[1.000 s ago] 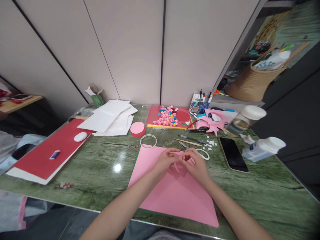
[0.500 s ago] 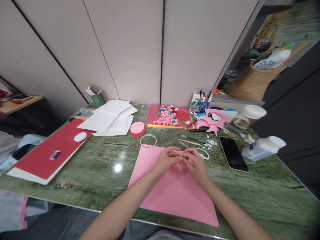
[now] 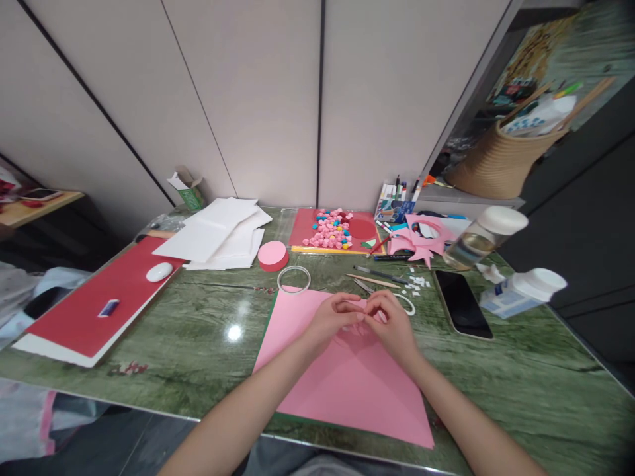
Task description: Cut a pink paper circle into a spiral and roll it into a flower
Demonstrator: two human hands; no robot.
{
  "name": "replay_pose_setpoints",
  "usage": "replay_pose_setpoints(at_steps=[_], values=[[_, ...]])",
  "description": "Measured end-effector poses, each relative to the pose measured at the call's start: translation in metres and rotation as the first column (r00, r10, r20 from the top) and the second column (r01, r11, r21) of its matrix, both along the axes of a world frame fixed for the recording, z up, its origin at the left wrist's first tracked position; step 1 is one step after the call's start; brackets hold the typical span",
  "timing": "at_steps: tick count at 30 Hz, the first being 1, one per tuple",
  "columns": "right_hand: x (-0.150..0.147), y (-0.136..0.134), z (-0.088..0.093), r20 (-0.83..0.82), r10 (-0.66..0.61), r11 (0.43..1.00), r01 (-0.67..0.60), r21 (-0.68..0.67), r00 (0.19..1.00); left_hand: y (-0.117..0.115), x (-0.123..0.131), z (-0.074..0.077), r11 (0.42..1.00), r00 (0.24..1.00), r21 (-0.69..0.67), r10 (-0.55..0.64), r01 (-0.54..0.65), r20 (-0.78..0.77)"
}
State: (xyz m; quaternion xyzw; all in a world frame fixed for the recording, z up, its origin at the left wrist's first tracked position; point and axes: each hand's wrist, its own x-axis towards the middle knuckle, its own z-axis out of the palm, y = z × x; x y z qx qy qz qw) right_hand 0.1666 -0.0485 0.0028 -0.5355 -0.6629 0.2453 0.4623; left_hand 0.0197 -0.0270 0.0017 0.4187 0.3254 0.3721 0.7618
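My left hand point(image 3: 331, 318) and my right hand point(image 3: 394, 324) meet above the far part of a large pink paper sheet point(image 3: 342, 380) on the green marbled table point(image 3: 208, 337). Between their fingertips they pinch a small pink paper strip point(image 3: 361, 317), mostly hidden by the fingers. A clear tape ring point(image 3: 294, 279) lies just left of the sheet's far corner, and a white ring point(image 3: 409, 303) sits by my right hand.
A black phone point(image 3: 462, 295), two white-capped bottles point(image 3: 520, 291), pens and scissors point(image 3: 380, 277) lie to the right. Behind are a red sheet with small paper pieces point(image 3: 333, 230), a pink round box point(image 3: 273, 256), white sheets point(image 3: 218, 233), and a red board with a mouse point(image 3: 159, 271) on the left.
Both hands stayed in place above the pink sheet. The fingers shifted slightly, working the small pink strip between them.
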Motion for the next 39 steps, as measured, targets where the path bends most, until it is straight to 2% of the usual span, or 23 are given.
replay_pose_setpoints(at_steps=[8,13,22,30,39], values=[[-0.004,-0.002,0.001,0.042,0.043,0.999,-0.043,0.015,0.998,-0.002,0.002,-0.001,0.999,0.999,-0.017,-0.032,0.033,0.028],[-0.005,-0.003,0.006,0.075,0.055,0.998,-0.056,0.003,0.996,0.001,0.0,-0.004,0.999,0.999,-0.033,0.007,-0.006,0.049],[-0.002,-0.005,0.005,0.101,0.054,0.998,-0.052,-0.027,0.993,0.004,-0.003,-0.004,0.994,0.993,-0.02,0.109,-0.11,-0.04],[-0.003,-0.003,0.002,0.126,0.176,0.984,-0.177,-0.004,0.976,0.003,0.0,-0.002,0.992,0.991,-0.019,0.123,-0.124,-0.042],[-0.003,-0.003,-0.004,0.113,0.085,0.996,-0.083,-0.02,0.99,0.0,0.001,-0.002,0.993,0.991,0.023,0.117,-0.116,-0.066]])
